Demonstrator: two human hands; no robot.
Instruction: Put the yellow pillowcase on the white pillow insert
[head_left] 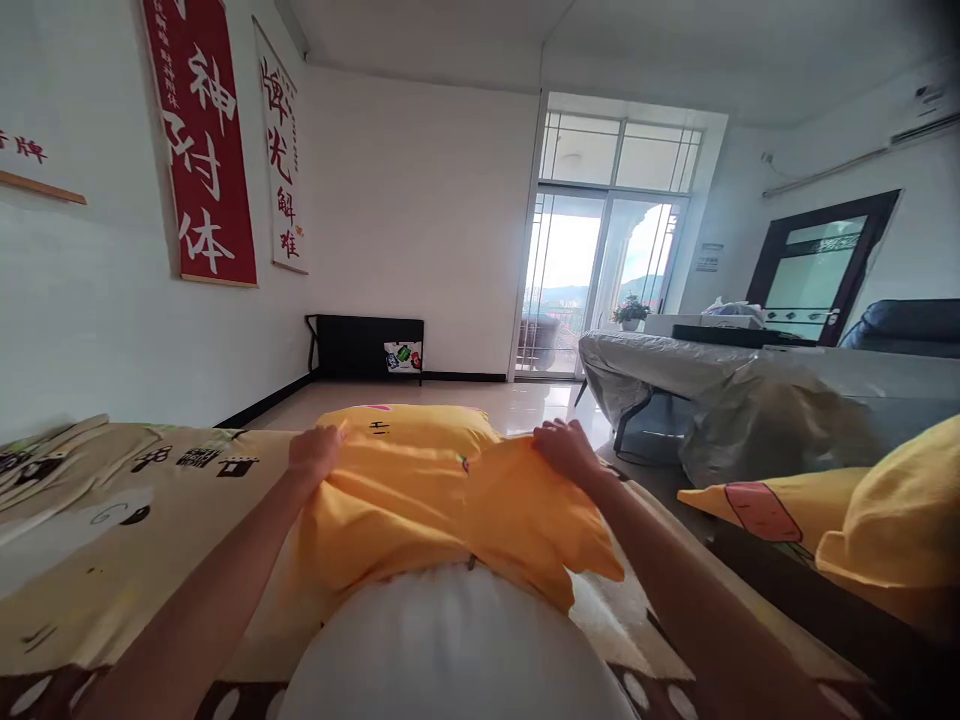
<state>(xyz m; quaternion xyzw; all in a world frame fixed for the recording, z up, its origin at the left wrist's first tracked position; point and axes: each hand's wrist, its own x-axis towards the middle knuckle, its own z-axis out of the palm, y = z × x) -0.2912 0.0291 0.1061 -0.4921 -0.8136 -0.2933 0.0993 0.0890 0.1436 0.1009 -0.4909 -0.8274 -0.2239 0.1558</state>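
Note:
A yellow-orange pillowcase is stretched between my two hands, its near end around the far part of a white pillow. My left hand grips the pillowcase's left side, fingers closed on the cloth. On the right side, my right hand is closed on the same cloth. The pillow's near part lies bare towards me. Just beyond the pillowcase lies another yellow pillow with small printed marks. Underneath spreads a cream bedsheet with cartoon prints and a brown dotted border.
Yellow cushions stand at the right. Behind them is a plastic-covered table with boxes and a potted plant. A black folded panel leans at the back wall, left of a glass door. Scrolls hang on the left wall.

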